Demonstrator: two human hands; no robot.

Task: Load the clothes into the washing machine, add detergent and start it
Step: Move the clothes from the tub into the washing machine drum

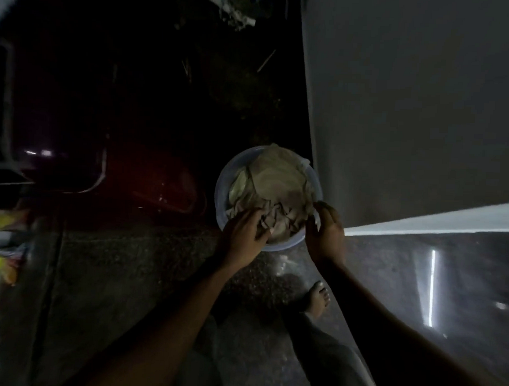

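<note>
Item: round pale-blue plastic basin (222,191) on the speckled stone floor (115,274), holding a heap of pale crumpled clothes (273,190). It sits at 12 o'clock from your bare foot (317,299), just beside the white panel (409,111) at its 3 o'clock.

Your left hand (243,235): at the basin's 7 o'clock, fingers curled into the cloth, gripping it.

Your right hand (325,227): at the basin's 4 o'clock rim, fingers bent over the edge of the clothes; whether they clamp cloth or rim, you cannot tell.

Dark red object (161,183) at the basin's 9 o'clock, indistinct.
</note>
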